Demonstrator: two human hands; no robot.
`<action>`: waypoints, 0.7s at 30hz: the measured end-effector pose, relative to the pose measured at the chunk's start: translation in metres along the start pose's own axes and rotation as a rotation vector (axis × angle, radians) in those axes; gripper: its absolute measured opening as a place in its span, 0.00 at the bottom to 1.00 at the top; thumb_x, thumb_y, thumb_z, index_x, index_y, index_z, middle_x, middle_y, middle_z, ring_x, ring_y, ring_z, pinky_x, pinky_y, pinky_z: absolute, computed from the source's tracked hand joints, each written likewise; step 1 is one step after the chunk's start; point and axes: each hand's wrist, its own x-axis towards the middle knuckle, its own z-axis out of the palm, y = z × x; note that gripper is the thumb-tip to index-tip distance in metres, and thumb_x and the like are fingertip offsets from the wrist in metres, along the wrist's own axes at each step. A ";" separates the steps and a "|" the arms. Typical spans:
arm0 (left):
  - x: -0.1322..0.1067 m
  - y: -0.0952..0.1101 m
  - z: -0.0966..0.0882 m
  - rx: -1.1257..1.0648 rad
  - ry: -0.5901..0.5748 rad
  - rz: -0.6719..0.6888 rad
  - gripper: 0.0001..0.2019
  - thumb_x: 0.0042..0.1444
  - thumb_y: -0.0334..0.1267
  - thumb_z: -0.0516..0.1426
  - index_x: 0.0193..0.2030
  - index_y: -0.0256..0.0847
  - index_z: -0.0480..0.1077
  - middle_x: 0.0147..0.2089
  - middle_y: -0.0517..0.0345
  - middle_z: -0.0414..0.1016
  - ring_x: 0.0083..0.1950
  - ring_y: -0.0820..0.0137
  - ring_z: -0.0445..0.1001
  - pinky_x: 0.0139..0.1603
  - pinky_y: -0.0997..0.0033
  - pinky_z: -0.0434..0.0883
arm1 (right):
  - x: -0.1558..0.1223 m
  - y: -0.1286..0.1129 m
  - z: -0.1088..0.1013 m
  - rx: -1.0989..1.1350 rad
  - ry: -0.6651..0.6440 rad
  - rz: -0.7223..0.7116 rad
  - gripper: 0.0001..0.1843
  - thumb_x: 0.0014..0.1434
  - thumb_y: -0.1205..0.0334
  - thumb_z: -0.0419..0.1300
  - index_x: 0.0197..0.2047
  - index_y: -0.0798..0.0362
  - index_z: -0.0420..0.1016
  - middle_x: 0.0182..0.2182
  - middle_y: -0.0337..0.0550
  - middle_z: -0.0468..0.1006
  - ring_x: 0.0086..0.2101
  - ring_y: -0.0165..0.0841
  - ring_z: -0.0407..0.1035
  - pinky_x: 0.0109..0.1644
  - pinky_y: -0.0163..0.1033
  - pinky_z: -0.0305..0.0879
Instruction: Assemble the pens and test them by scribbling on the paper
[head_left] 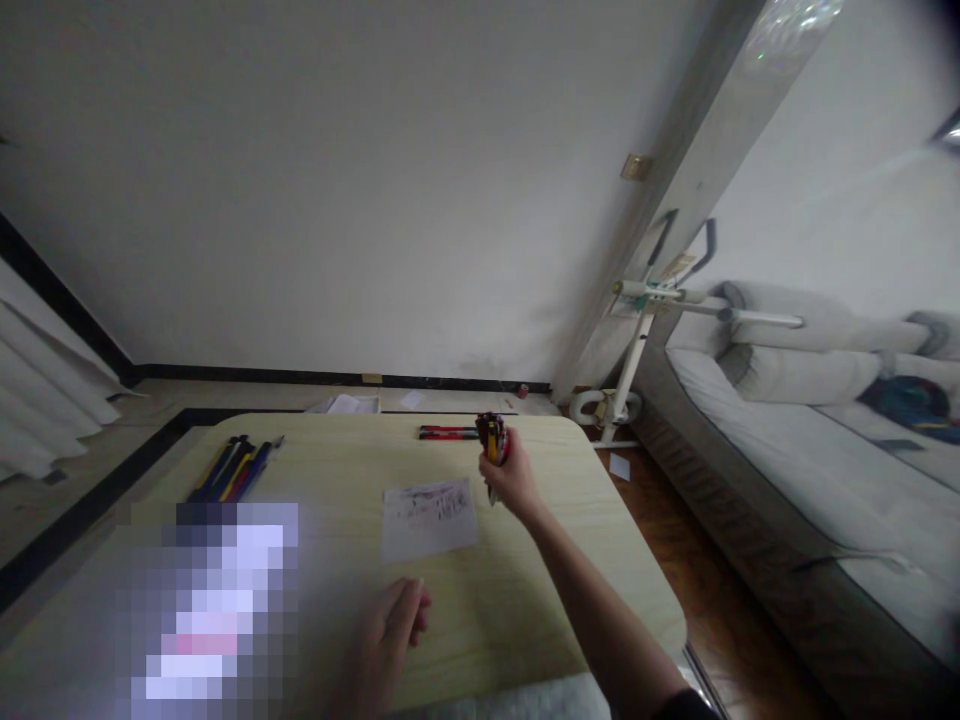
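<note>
Exercise frame [634, 365] stands nr grey sofa [780, 425], curtain [45, 380] far L

Pale wall [337, 200], sofa [814, 465], seemingly wooden floor [667, 520]

One camera, head-worn. Looks forward and down from above the near side of the table [337, 450], 6 o'clock in frame. Tabletop close, its far edge in view; pale wall [337, 180] farther back, filling 12. Wide take: curtain [45, 380] at 9, sofa [780, 410] at 3. Wearer's right forearm enters from 5, its right hand [514, 470] just below dial centre; left hand [396, 615] near 6, nearer the lens. Pillar [694, 175] toward 1 leans outward.
</note>
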 end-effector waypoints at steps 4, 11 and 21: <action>0.000 0.002 0.000 -0.003 -0.005 -0.014 0.21 0.49 0.54 0.50 0.24 0.37 0.68 0.19 0.59 0.66 0.21 0.73 0.65 0.22 0.77 0.63 | 0.034 0.033 -0.066 -0.595 -0.064 0.226 0.16 0.46 0.63 0.54 0.41 0.53 0.63 0.29 0.42 0.73 0.30 0.33 0.68 0.30 0.33 0.59; 0.001 0.004 -0.001 0.020 -0.012 -0.008 0.21 0.49 0.54 0.50 0.23 0.36 0.68 0.18 0.58 0.67 0.21 0.73 0.65 0.21 0.77 0.63 | 0.053 0.075 -0.115 -0.898 -0.129 0.426 0.17 0.49 0.60 0.53 0.42 0.58 0.65 0.37 0.55 0.74 0.38 0.42 0.69 0.36 0.38 0.61; -0.001 0.009 0.002 0.043 0.021 -0.020 0.21 0.48 0.55 0.50 0.23 0.37 0.68 0.18 0.59 0.67 0.20 0.73 0.64 0.21 0.77 0.63 | 0.068 0.082 -0.120 -1.005 -0.273 0.421 0.25 0.49 0.50 0.53 0.46 0.60 0.66 0.41 0.58 0.73 0.41 0.44 0.68 0.39 0.40 0.61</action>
